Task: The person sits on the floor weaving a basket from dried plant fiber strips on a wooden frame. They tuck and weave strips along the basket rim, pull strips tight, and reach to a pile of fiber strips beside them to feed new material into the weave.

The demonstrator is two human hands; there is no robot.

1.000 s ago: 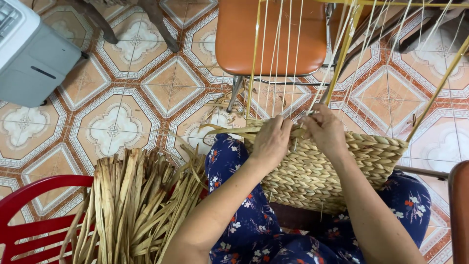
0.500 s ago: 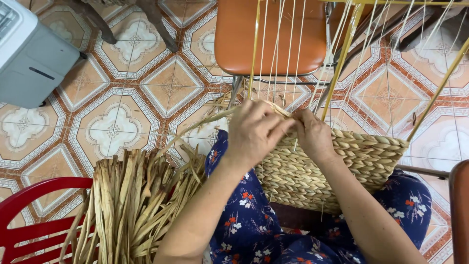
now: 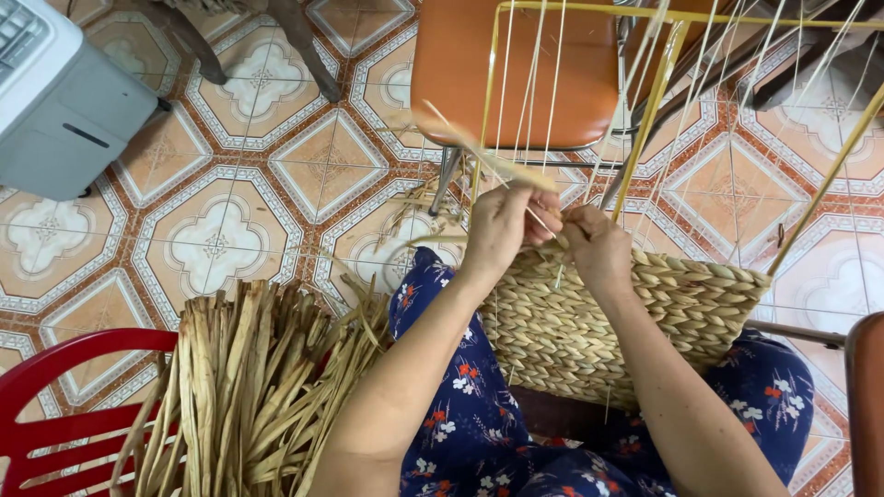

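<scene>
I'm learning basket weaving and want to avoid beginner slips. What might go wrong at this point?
1. The dried strand pinched by the left hand looks stiff; bent sharply, it may crack.
2. The thin uprights stand close to both hands; the right hand might push one out of line.
3. The woven basket rests on the lap, so it may tilt as the weave is tightened.

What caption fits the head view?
Left hand and right hand work a dried strand into a half-woven basket on the lap.
</scene>
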